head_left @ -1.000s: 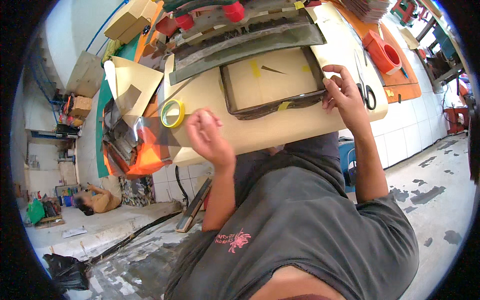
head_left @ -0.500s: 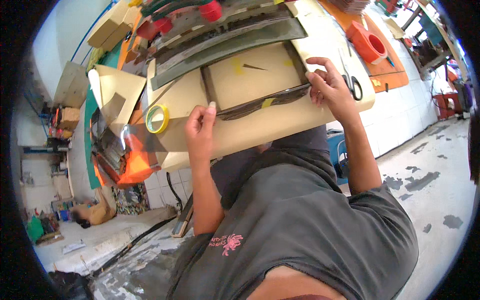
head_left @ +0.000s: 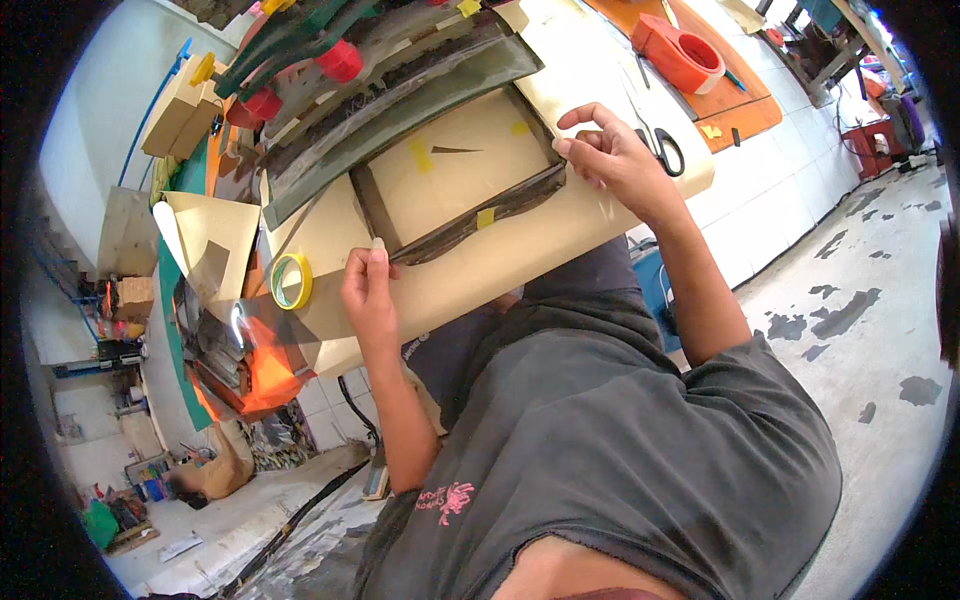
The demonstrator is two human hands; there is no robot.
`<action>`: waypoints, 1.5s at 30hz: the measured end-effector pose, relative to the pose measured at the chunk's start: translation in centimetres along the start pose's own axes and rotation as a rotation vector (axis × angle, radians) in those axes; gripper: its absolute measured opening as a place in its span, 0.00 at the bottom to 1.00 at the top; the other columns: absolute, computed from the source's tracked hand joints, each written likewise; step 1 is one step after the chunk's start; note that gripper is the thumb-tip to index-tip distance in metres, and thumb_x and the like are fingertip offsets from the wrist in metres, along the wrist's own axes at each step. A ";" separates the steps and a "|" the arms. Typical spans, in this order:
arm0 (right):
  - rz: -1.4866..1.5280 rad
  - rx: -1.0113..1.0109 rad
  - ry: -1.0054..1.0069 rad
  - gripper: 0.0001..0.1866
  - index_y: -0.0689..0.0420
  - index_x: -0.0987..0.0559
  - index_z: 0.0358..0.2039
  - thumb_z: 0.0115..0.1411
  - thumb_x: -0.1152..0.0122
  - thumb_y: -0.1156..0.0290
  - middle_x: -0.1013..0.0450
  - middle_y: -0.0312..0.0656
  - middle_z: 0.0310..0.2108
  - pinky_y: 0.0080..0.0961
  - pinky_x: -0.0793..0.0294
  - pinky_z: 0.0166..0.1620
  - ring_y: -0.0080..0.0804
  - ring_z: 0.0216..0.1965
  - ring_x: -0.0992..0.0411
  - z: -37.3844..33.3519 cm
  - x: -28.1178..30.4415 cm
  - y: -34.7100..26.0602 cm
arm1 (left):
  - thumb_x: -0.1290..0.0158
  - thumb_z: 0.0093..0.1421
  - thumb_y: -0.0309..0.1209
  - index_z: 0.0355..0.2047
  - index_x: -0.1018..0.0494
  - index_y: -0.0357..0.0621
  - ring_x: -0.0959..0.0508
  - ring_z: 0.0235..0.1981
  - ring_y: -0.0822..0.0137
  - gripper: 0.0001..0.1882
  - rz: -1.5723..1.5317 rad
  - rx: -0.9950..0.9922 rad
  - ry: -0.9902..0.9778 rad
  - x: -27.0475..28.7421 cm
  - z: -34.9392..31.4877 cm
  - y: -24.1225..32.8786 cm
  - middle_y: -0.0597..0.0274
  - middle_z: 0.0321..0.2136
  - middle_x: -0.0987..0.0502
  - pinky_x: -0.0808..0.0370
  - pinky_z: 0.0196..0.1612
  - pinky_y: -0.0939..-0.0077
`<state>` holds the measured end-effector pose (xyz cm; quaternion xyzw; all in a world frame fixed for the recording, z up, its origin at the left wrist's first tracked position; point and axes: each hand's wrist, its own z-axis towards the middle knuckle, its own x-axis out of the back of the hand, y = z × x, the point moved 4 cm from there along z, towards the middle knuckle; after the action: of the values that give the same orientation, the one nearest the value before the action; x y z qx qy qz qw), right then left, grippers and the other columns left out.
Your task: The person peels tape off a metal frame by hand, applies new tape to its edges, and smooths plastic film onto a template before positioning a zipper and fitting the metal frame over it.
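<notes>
A dark, thin-bordered rectangular frame [head_left: 378, 212] lies on the pale sheet covering the table. Along its near side runs a dark strip with a wavy edge [head_left: 450, 238], marked by a small piece of yellow tape [head_left: 486, 217]. At the frame's near left corner is my left hand [head_left: 368, 295], thumb upright and fingers curled in a pinch. My right hand [head_left: 622, 165] is at the frame's right side, its thumb tip by the edge and fingers bent; what they pinch is hidden. Inside the frame lies a narrow dark sliver [head_left: 455, 150].
A long grey-green curved piece [head_left: 400, 125] lies beyond the frame. To the left are a yellow tape roll [head_left: 291, 281] and dark scraps on orange material [head_left: 265, 370]. Scissors [head_left: 668, 152] and a red tape dispenser [head_left: 680, 55] are at right. A person [head_left: 225, 475] is low on the left.
The view has shifted, so the table and its things appear further left. Both my hands keep their places by the frame; my right hand looks slightly further from the strip's end.
</notes>
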<state>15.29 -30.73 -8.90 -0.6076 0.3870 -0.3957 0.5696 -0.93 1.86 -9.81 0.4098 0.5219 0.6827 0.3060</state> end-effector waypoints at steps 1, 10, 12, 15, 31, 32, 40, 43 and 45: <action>0.002 -0.001 0.004 0.19 0.54 0.24 0.52 0.69 0.31 0.57 0.29 0.29 0.25 0.18 0.35 0.32 0.18 0.28 0.33 0.0 -0.1 0.0 | 0.47 0.77 0.40 0.30 0.30 0.46 0.30 0.32 0.76 0.17 0.001 0.000 -0.004 -0.1 0.0 -0.1 0.71 0.27 0.30 0.33 0.40 0.77; 0.088 0.030 0.142 0.16 0.60 0.22 0.55 0.75 0.41 0.62 0.22 0.33 0.34 0.16 0.27 0.36 0.16 0.30 0.28 0.0 0.2 1.9 | 0.55 0.80 0.45 0.51 0.25 0.39 0.27 0.43 0.72 0.20 0.115 -0.087 0.254 -0.3 -0.8 -0.5 0.62 0.44 0.23 0.31 0.47 0.73; -0.053 0.102 0.159 0.18 0.61 0.22 0.58 0.77 0.43 0.62 0.19 0.37 0.41 0.17 0.25 0.38 0.16 0.32 0.27 0.0 0.0 2.1 | 0.54 0.80 0.42 0.64 0.29 0.35 0.26 0.47 0.73 0.24 -0.024 -0.084 0.228 -0.6 -0.7 0.4 0.57 0.56 0.21 0.32 0.51 0.77; -0.086 0.097 0.147 0.21 0.61 0.20 0.59 0.77 0.43 0.59 0.19 0.37 0.41 0.17 0.25 0.37 0.16 0.30 0.27 -0.1 -0.3 1.3 | 0.58 0.81 0.45 0.74 0.37 0.36 0.25 0.58 0.65 0.31 0.079 -0.181 0.120 -0.6 -0.3 -0.8 0.52 0.66 0.27 0.30 0.59 0.70; -0.127 0.096 0.196 0.20 0.63 0.15 0.48 0.68 0.32 0.58 0.25 0.32 0.22 0.20 0.35 0.29 0.16 0.24 0.32 0.0 -1.6 0.1 | 0.48 0.76 0.35 0.79 0.53 0.31 0.38 0.74 0.60 0.40 -0.123 -0.239 -0.109 -1.2 -0.8 -0.3 0.46 0.75 0.39 0.42 0.74 0.67; -0.099 0.076 0.197 0.19 0.62 0.15 0.47 0.67 0.32 0.59 0.25 0.32 0.22 0.19 0.36 0.29 0.16 0.24 0.32 0.0 -1.6 0.1 | 0.47 0.76 0.35 0.79 0.53 0.31 0.36 0.74 0.59 0.41 -0.162 -0.213 -0.128 -1.2 -0.8 -0.4 0.46 0.75 0.39 0.42 0.74 0.66; 0.008 0.037 0.194 0.15 0.60 0.16 0.46 0.65 0.30 0.64 0.25 0.27 0.28 0.15 0.40 0.28 0.12 0.24 0.37 -1.0 -1.0 -0.5 | 0.41 0.73 0.41 0.79 0.56 0.32 0.31 0.71 0.55 0.48 -0.161 -0.222 -0.126 -0.7 -2.2 0.3 0.41 0.72 0.35 0.39 0.73 0.64; 0.014 -0.016 0.166 0.14 0.60 0.16 0.46 0.65 0.32 0.65 0.25 0.27 0.28 0.15 0.42 0.28 0.12 0.23 0.38 -1.3 -0.3 -0.6 | 0.39 0.71 0.46 0.79 0.55 0.32 0.32 0.72 0.55 0.51 -0.249 -0.176 -0.190 -1.1 -4.2 1.5 0.39 0.70 0.32 0.39 0.73 0.65; 0.000 0.007 0.141 0.14 0.60 0.15 0.46 0.65 0.34 0.65 0.27 0.26 0.28 0.15 0.43 0.27 0.12 0.22 0.40 -0.8 0.3 -0.3 | 0.38 0.68 0.55 0.79 0.56 0.33 0.34 0.73 0.53 0.57 -0.227 -0.069 -0.181 -1.4 -5.6 1.7 0.36 0.70 0.33 0.41 0.74 0.63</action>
<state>14.65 -31.28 -8.60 -0.5761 0.4247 -0.4390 0.5431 -5.17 -2.37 -9.22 0.3972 0.5114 0.6214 0.4411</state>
